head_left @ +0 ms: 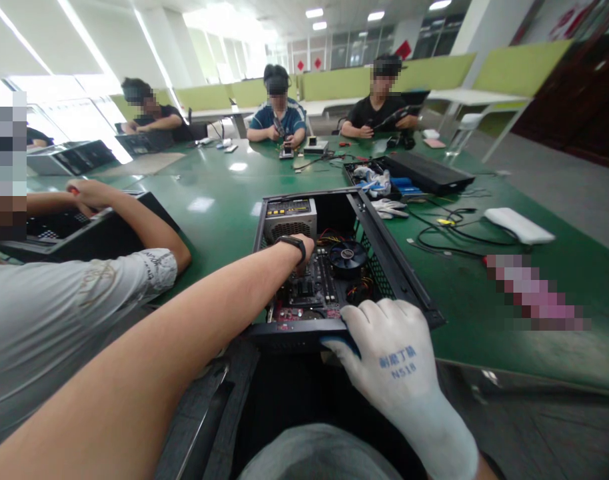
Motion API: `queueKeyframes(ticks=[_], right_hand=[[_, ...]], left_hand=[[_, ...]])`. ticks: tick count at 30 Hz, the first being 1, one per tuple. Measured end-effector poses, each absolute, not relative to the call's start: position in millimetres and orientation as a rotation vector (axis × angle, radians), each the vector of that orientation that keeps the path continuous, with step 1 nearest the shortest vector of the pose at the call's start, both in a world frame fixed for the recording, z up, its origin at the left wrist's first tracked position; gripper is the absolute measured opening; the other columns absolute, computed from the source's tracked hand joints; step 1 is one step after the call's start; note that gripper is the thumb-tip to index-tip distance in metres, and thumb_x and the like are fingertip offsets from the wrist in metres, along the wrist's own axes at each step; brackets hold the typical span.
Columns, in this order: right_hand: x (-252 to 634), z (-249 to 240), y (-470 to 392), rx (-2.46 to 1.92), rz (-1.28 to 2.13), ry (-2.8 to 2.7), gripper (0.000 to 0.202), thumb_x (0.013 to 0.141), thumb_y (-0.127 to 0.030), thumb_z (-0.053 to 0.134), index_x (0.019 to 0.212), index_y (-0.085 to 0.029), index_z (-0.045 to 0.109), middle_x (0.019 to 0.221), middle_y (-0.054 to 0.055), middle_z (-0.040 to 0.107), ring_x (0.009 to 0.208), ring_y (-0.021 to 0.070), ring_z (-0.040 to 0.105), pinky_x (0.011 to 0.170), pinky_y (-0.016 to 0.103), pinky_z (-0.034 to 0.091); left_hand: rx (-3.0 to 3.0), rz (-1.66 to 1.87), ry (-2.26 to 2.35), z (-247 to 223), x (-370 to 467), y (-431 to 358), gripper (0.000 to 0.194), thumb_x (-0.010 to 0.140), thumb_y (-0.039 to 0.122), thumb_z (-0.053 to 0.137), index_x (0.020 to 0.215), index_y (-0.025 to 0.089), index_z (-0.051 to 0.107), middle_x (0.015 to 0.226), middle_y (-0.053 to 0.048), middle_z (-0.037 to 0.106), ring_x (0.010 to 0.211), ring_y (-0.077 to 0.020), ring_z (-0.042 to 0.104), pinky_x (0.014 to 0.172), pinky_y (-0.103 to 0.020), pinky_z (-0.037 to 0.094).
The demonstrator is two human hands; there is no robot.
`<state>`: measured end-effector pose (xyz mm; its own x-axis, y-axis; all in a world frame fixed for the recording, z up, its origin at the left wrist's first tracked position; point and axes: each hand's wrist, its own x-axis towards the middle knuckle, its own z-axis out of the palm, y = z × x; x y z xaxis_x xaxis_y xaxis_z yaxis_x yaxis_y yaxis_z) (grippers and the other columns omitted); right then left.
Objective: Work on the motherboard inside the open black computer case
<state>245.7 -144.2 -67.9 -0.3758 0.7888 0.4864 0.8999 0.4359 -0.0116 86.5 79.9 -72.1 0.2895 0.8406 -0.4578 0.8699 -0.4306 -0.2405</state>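
An open black computer case (409, 283) lies on the green table in front of me. Inside are a power supply (290, 217) at the back left, a motherboard (304, 287) and a round black fan (348, 257). My left hand (304, 247), bare with a black wristband, reaches into the case beside the power supply; its fingers are mostly hidden. My right hand (384, 333), in a white glove, is closed over the near edge of the case, thumb outside and fingers on top.
A person at my left works on another black case (109, 230). Three people sit across the green table (224, 183). Behind my case are a black tray with gloves (374, 180), black cables (424, 230) and a white pouch (519, 225).
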Motion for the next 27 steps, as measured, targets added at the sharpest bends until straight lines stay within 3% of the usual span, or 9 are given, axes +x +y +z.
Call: queueKeyframes(ticks=[12, 27], right_hand=[[246.9, -70.3, -143.0, -1.421, -0.362, -2.271, 0.032, 0.081, -0.051, 0.069, 0.087, -0.021, 0.06, 0.075, 0.004, 0.053, 0.076, 0.0208, 0.039, 0.071, 0.035, 0.018], [246.7, -71.6, -143.1, -1.412, -0.368, -2.271, 0.034, 0.084, -0.055, 0.064, 0.087, -0.021, 0.06, 0.076, 0.004, 0.052, 0.077, 0.0207, 0.039, 0.072, 0.035, 0.018]], left_hand=[[2.461, -0.857, 1.649, -69.6, 88.8, 79.4, 0.073, 0.044, 0.03, 0.094, 0.113, 0.014, 0.076, 0.114, -0.015, 0.074, 0.106, -0.0305, 0.069, 0.092, -0.03, 0.054], [2.505, -0.92, 1.606, -67.5, 90.6, 77.4, 0.065, 0.05, 0.027, 0.091, 0.111, 0.01, 0.076, 0.113, -0.017, 0.074, 0.103, -0.0295, 0.07, 0.089, -0.03, 0.056]])
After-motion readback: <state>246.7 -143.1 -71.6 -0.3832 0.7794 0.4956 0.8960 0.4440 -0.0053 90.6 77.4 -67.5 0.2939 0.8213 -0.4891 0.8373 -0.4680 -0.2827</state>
